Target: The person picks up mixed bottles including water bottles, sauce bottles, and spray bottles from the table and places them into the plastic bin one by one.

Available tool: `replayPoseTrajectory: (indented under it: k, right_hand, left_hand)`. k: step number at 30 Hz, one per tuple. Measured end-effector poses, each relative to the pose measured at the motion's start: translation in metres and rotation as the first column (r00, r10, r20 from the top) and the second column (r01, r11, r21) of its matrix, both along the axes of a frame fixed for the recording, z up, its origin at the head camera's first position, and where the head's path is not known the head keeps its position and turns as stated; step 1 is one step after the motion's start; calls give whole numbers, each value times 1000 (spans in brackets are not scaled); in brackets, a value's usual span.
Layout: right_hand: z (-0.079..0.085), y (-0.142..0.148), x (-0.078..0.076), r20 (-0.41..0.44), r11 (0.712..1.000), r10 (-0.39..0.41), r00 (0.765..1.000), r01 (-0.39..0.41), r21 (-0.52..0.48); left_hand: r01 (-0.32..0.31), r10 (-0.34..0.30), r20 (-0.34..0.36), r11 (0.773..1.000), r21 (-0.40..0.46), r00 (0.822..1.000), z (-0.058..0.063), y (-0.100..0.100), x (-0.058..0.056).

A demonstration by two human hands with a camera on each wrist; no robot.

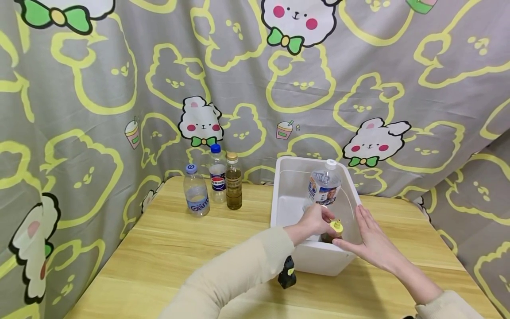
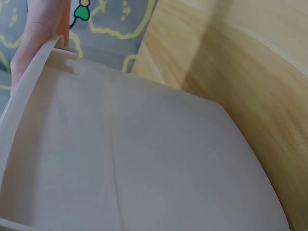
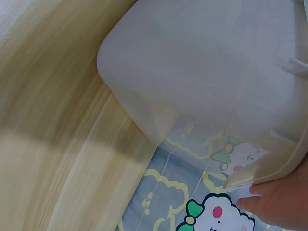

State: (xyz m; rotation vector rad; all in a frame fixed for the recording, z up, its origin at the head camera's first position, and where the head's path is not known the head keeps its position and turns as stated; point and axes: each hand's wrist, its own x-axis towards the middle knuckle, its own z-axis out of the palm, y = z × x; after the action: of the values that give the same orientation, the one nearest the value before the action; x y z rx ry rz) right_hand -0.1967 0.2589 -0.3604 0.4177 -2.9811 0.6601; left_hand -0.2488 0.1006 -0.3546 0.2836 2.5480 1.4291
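Observation:
A white plastic bin (image 1: 314, 254) stands on the table. My left hand (image 1: 315, 220) reaches over its near side, fingers curled at a dark bottle with a yellow spout cap (image 1: 337, 227), whose lower part is hidden by the bin wall. My right hand (image 1: 372, 241) rests at the bin's near right corner, thumb along the near rim and fingers straight along the right rim. Inside the bin, a large clear bottle (image 1: 324, 184) with a white cap and blue label stands behind the left hand. In the right wrist view, my right hand (image 3: 281, 199) touches the rim.
On the table's left stand a clear bottle (image 1: 196, 195) with a blue-grey cap, a Pepsi bottle (image 1: 218, 177) with a blue cap and a brown oil-like bottle (image 1: 234, 186). A small black bottle (image 1: 287, 274) stands before the bin. A patterned curtain (image 1: 247, 88) hangs behind.

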Motion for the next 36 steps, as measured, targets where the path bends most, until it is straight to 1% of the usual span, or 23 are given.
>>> replayPoseTrajectory:
  k: [7, 16, 23, 27, 32, 36]
  right_hand:
    - [-1, -1, 0, -5, 1000, 2, 1000, -2, -3]
    - [-2, 0, 1, -9, 1000, 8, 1000, -8, -19]
    - [-2, 1, 1, -9, 1000, 1, 1000, -1, -23]
    - [-2, 2, 2, -12, 1000, 4, 1000, -4, -22]
    - [-1, 1, 3, -10, 999, 7, 1000, -8, -31]
    - [-2, 0, 3, -13, 1000, 8, 1000, -8, -28]
  left_hand:
    - [-4, 4, 6, 1000, 8, 1000, 1, -7, 2]
    - [41, -36, -67, 996, 76, 997, 3, -24, 9]
    - [44, -27, -118, 988, 147, 993, 3, -38, 12]
    - [59, -25, -172, 979, 193, 985, 4, -47, 14]
    - [46, 10, -231, 971, 236, 973, 6, -56, 16]
    - [9, 68, -267, 961, 277, 961, 6, -63, 16]
